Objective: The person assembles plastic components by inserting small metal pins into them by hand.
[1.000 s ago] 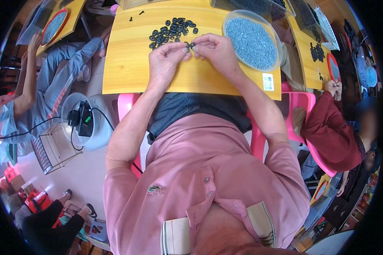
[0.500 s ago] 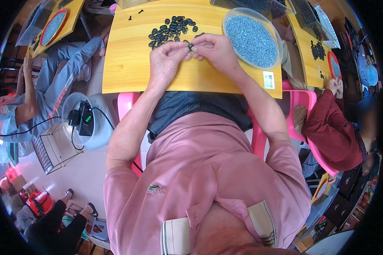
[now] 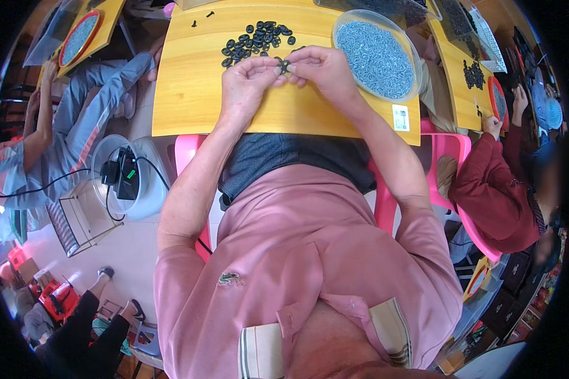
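Note:
Between the fingertips of my left hand [image 3: 250, 82] and my right hand [image 3: 319, 71] is a small black oval part [image 3: 283, 66], pinched from both sides over the yellow table [image 3: 310, 117]. Any screw in the fingers is too small to make out. Just beyond my left hand lies a loose pile of black oval parts [image 3: 257, 43]. To the right of my right hand stands a round clear tub [image 3: 417, 76] full of silvery screws [image 3: 374, 57].
Two black screws [image 3: 193, 24] lie at the table's far left. A white label [image 3: 400, 118] is stuck near the front right corner. A clear bin [image 3: 385, 9] stands at the back. Co-workers sit at tables left and right; a white bucket [image 3: 146, 189] holds black power adapters.
My hands shift very slightly, and the black part shows more between the fingertips. At the right, a co-worker's hands have moved apart; the left co-worker's hand has moved toward the red tray.

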A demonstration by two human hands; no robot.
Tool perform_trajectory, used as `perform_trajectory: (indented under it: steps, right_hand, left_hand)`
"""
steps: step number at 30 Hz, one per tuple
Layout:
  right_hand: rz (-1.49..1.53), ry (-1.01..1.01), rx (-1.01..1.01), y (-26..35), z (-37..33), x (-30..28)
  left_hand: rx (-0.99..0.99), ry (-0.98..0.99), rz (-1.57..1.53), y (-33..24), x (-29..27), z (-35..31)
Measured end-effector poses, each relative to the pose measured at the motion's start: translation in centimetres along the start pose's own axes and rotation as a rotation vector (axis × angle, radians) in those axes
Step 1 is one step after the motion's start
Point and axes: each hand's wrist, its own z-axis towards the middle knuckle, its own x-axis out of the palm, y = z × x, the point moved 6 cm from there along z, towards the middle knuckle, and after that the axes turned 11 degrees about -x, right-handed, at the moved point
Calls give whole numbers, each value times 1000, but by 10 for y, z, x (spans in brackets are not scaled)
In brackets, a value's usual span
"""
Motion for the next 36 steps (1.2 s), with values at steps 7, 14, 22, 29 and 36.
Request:
perform_trajectory:
  steps: [7,14,22,29,36]
  right_hand:
    - [43,17,8,-5,1,1]
    - [54,22,36,-6,0,1]
    - [50,29,23,-4,1,2]
    - [61,27,32,-5,2,4]
    - [36,61,14,-3,3,-1]
  left_hand:
    - [-6,-8,-11,1,-1,0]
    - [-34,-25,-6,-1,0,-2]
    - [-25,-26,14,-2,0,-2]
    - [-26,-35,9,-1,0,-2]
    - [2,-3,25,-2,2,0]
